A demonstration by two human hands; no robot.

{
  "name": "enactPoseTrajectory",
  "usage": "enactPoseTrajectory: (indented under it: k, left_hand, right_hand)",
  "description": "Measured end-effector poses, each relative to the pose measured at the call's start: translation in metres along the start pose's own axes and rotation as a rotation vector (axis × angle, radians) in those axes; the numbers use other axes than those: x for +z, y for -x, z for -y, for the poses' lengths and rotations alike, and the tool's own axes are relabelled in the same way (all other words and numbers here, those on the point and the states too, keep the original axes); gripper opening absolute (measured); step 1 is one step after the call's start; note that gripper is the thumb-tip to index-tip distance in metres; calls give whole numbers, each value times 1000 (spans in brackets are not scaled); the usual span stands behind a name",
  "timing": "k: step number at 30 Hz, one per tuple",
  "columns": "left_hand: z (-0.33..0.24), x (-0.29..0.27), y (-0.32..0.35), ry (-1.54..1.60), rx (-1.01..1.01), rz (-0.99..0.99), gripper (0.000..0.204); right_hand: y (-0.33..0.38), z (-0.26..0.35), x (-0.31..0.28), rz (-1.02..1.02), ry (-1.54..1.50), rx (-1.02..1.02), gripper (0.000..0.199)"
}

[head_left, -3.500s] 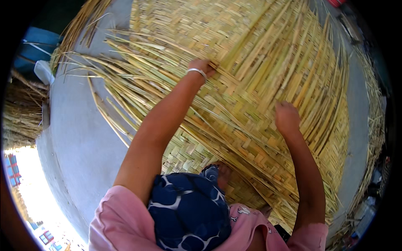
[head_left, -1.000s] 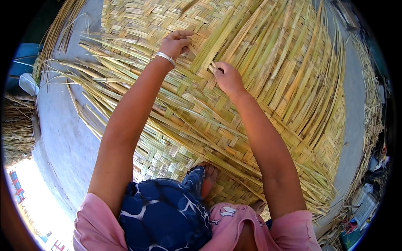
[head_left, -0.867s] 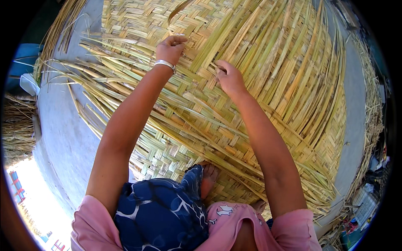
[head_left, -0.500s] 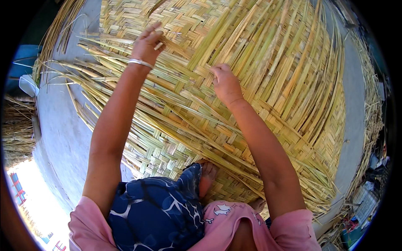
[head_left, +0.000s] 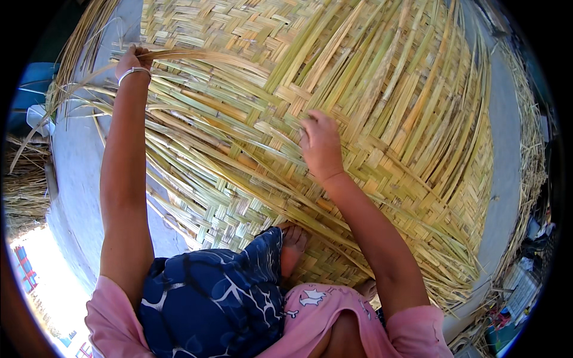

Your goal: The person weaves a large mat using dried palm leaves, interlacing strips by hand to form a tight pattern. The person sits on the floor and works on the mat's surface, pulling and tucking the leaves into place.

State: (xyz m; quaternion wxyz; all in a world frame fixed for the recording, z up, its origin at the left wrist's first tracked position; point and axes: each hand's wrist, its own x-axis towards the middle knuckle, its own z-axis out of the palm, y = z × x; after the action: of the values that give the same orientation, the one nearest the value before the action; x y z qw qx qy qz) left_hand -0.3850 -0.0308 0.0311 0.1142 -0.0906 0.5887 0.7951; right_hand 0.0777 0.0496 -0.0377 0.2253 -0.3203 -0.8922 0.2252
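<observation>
Beneath me spreads a large woven mat [head_left: 215,27] of flat yellow-green split strips, with long loose ends fanning out to the left and the upper right. My left hand [head_left: 132,58], with a pale bangle at its wrist, is closed on a tan strip [head_left: 203,55] at the mat's upper left. That strip arches from the weave to my fingers, and its tail hangs past them to the left. Over the middle of the mat is my right hand [head_left: 320,146], its fingers loosely curled. What its fingertips touch or hold is hidden.
My bare foot [head_left: 293,241] rests on the mat's near part. Grey floor [head_left: 89,197] borders the mat at left. A bundle of thin strips [head_left: 89,36] lies at the upper left, dry straw [head_left: 24,191] at the far left, and more straw [head_left: 528,131] along the right.
My left hand has moved left and slightly down, drawing the tan strip out over the loose ends. The right hand has shifted slightly toward me and curled.
</observation>
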Motion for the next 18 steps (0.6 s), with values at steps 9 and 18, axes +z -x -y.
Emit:
enactPoseTrajectory:
  k: [9,18]
  left_hand:
    - [71,11,23,-604,321,-302,58]
    - [138,67,179,-637,-113,811,40]
  right_hand:
    - [-68,-3,-7,467,65,640,33]
    - [-83,-7,-5,544,57,732,32]
